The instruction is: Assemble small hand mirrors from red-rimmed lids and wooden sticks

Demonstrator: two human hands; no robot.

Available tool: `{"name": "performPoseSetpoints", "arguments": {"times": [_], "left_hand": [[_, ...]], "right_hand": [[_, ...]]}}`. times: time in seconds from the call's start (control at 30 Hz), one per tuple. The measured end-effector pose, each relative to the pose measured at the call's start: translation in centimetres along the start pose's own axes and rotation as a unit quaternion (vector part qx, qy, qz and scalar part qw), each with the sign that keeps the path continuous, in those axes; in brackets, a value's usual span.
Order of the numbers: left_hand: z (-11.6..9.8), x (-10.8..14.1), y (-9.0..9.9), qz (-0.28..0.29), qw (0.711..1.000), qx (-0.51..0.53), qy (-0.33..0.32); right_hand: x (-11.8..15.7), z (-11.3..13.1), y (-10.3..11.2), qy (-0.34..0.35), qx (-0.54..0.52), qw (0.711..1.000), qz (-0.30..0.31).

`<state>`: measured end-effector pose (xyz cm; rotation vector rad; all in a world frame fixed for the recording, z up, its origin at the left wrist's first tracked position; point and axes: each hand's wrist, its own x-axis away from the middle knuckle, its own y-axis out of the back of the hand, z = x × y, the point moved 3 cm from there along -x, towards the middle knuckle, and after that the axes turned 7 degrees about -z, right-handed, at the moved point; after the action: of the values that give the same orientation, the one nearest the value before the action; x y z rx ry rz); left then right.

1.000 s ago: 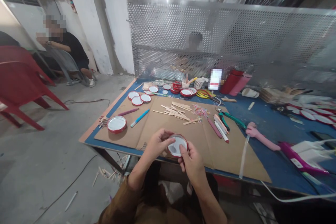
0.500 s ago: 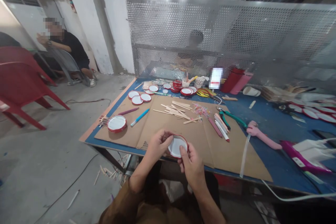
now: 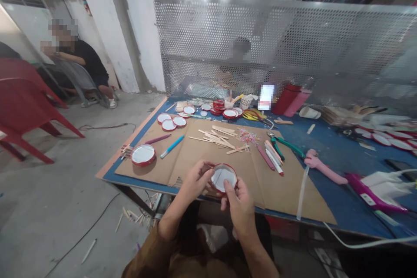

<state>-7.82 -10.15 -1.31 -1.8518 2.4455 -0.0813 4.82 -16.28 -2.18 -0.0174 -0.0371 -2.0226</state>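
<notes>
Between my two hands is a round white lid with a red rim point(image 3: 223, 175), held just above the near edge of the cardboard point(image 3: 192, 173). My left hand point(image 3: 199, 178) pinches its left side with thumb and fingers. On the right, my right hand point(image 3: 239, 197) grips the rim, its thumb lying on the white face. To the left on the cardboard rests a similar red-rimmed disc point(image 3: 143, 154) with thin sticks at its left. Beyond my hands lie several flat wooden sticks point(image 3: 216, 138) and a tangle of coloured threads point(image 3: 248, 135).
A blue pen point(image 3: 172, 146) lies left; markers point(image 3: 273, 160), green-handled pliers point(image 3: 276, 145) and a pink glue gun point(image 3: 325, 169) lie right. More red-rimmed lids point(image 3: 169, 124) and a red bottle point(image 3: 286, 99) stand behind, before a perforated metal screen point(image 3: 202, 39). A person sits far left, near a red chair point(image 3: 32, 108).
The lid has tilted and shifted slightly to the right, showing more of its white face. My right thumb has moved a little on it. Both hands keep their hold.
</notes>
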Motion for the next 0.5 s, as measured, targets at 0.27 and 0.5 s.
{"name": "performPoseSetpoints", "arguments": {"times": [0.27, 0.5], "left_hand": [[-0.4, -0.5, 0.5, -0.012, 0.994, -0.101, -0.029], [0.1, -1.7, 0.4, -0.029, 0.988, -0.15, -0.01]], "right_hand": [[-2.3, 0.7, 0.1, 0.01, 0.194, 0.962, 0.191], [-10.6, 4.8, 4.4, 0.121, 0.488, 0.864, -0.037]]}}
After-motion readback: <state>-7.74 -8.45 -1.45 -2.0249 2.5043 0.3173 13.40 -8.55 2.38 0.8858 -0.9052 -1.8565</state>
